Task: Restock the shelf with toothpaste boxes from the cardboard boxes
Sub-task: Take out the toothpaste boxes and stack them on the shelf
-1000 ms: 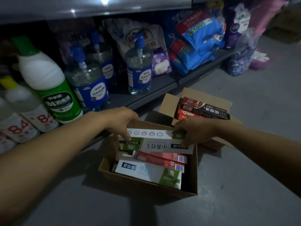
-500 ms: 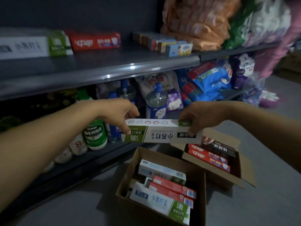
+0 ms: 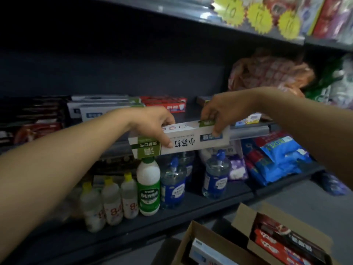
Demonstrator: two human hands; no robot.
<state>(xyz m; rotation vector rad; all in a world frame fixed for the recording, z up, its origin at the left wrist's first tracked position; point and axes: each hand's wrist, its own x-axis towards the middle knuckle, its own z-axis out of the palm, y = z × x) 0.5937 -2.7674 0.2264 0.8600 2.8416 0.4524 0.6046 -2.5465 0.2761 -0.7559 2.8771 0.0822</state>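
- The left hand (image 3: 152, 124) grips the left part of a long white-and-green cardboard toothpaste box (image 3: 179, 139), thumb on its front face, fingers curled over the top.
- That box is held level in the air in front of the dark metal middle shelf (image 3: 246, 131), its print upside down.
- Stacked white toothpaste boxes (image 3: 99, 109) and a red toothpaste box (image 3: 164, 104) lie on that shelf behind it.
- The right hand (image 3: 221, 111) pinches the box's right end from above.
- Below, a white bottle with a green label (image 3: 148, 185) stands beside clear blue-labelled pump bottles (image 3: 172, 183).
- At the lower right, two open brown cardboard boxes (image 3: 242, 219) on the floor hold more toothpaste boxes.
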